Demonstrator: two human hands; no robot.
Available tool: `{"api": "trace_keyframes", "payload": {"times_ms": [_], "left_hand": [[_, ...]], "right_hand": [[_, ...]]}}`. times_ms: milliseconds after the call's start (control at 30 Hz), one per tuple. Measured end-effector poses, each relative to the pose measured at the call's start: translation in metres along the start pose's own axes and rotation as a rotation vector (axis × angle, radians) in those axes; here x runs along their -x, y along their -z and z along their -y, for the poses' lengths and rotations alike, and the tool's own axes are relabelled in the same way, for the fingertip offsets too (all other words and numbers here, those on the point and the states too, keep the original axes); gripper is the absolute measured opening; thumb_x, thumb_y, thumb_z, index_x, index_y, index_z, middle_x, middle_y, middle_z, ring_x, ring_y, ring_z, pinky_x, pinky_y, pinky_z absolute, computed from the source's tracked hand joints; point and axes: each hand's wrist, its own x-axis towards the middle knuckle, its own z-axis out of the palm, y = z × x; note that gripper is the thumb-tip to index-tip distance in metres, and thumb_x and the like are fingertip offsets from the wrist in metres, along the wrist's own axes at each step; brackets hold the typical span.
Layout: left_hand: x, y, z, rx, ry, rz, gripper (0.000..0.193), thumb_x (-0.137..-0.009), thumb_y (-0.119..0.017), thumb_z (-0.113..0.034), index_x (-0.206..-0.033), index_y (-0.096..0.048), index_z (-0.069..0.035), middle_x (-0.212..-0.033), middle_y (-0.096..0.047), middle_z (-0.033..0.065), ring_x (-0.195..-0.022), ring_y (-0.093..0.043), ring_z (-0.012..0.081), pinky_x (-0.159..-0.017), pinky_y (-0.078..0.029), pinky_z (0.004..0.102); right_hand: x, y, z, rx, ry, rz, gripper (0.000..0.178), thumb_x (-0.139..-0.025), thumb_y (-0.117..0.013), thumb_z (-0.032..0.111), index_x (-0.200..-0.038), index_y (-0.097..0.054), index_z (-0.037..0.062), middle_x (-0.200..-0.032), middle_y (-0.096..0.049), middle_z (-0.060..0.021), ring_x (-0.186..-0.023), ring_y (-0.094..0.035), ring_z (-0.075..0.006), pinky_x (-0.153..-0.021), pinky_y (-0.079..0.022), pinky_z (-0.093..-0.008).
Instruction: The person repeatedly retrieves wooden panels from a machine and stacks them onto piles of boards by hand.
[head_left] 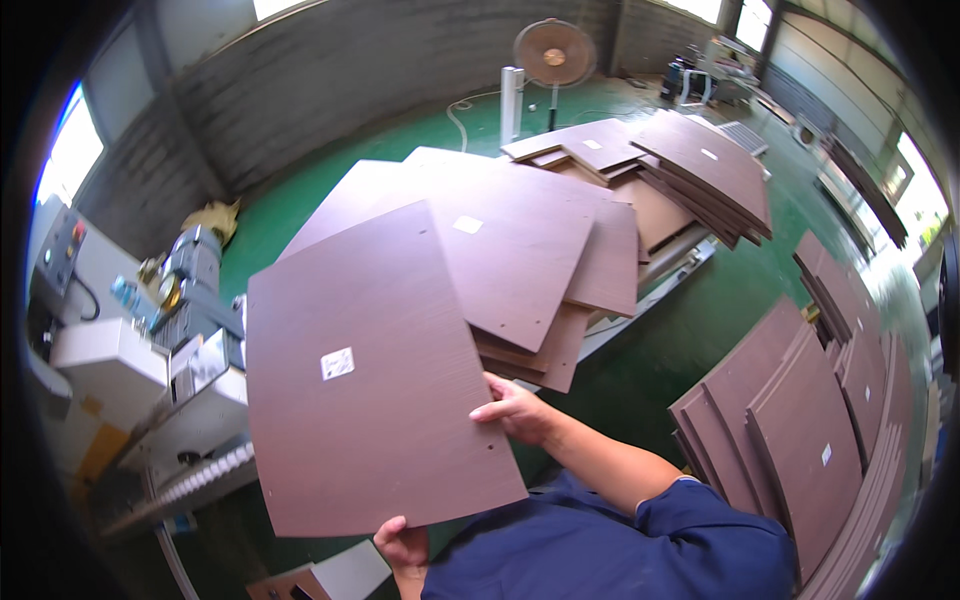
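Note:
A brown wood-grain panel (400, 420) with a small white label near its middle is held up in front of me. My left hand (402, 546) grips its lower edge, thumb on the face and the other fingers mostly out of sight. At the panel's right edge, my right hand (512, 408) is closed on it, with part of the fingers behind the board. Small holes show near the panel's right side. Just beyond it lies a loose stack of similar brown panels (530, 250), the top one also labelled.
To the left stands a machine (110, 350) with a control box (62, 255) and a motor. More panels (715, 165) are piled at the far right of the stack. Several panels (810, 420) lean upright at my right. A round fan (555, 55) stands behind on the green floor (270, 240).

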Motion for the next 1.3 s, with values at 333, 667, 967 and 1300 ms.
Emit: {"api": "trace_keyframes", "payload": {"times_ms": [333,667,967,1300], "left_hand": [[-0.166,-0.186,0.150,-0.183,0.553,0.480,0.056,-0.068,-0.056,-0.003,-0.122,-0.048,0.010,-0.115,-0.060,0.0193,-0.110,-0.057,0.0318,-0.099,-0.043,0.0420],[-0.278,-0.329,0.382,-0.382,0.957,0.625,0.046,-0.068,-0.058,-0.005,-0.111,-0.053,0.011,-0.109,-0.062,0.0164,-0.104,-0.058,0.0295,-0.098,-0.039,0.0386],[-0.322,-0.421,0.489,-0.724,0.854,0.535,0.034,-0.084,-0.056,-0.022,-0.110,-0.055,-0.001,-0.099,-0.063,0.0099,-0.090,-0.060,0.0216,-0.083,-0.047,0.0366],[-0.305,-0.341,0.404,-1.003,0.779,0.633,0.031,-0.093,-0.049,-0.029,-0.112,-0.054,-0.006,-0.099,-0.064,0.0112,-0.085,-0.061,0.0211,-0.076,-0.050,0.0385]], "right_hand": [[0.128,0.124,0.140,-0.122,0.636,-0.443,0.062,-0.073,-0.063,-0.004,-0.131,-0.042,-0.0010,-0.120,-0.055,-0.0132,-0.111,-0.055,-0.0263,-0.098,-0.044,-0.0375],[0.208,0.273,0.256,-0.105,0.937,-0.756,0.066,-0.074,-0.060,0.005,-0.136,-0.038,0.0011,-0.125,-0.051,-0.0138,-0.116,-0.050,-0.0279,-0.100,-0.041,-0.0415],[0.199,0.370,0.338,-0.301,1.053,-0.848,0.059,-0.076,-0.058,-0.001,-0.133,-0.042,0.0006,-0.126,-0.052,-0.0133,-0.115,-0.051,-0.0289,-0.100,-0.040,-0.0421],[0.076,0.473,0.446,-0.292,1.008,-1.326,0.036,-0.084,-0.065,0.007,-0.114,-0.049,-0.0027,-0.119,-0.054,-0.0132,-0.107,-0.055,-0.0266,-0.086,-0.050,-0.0438]]}}
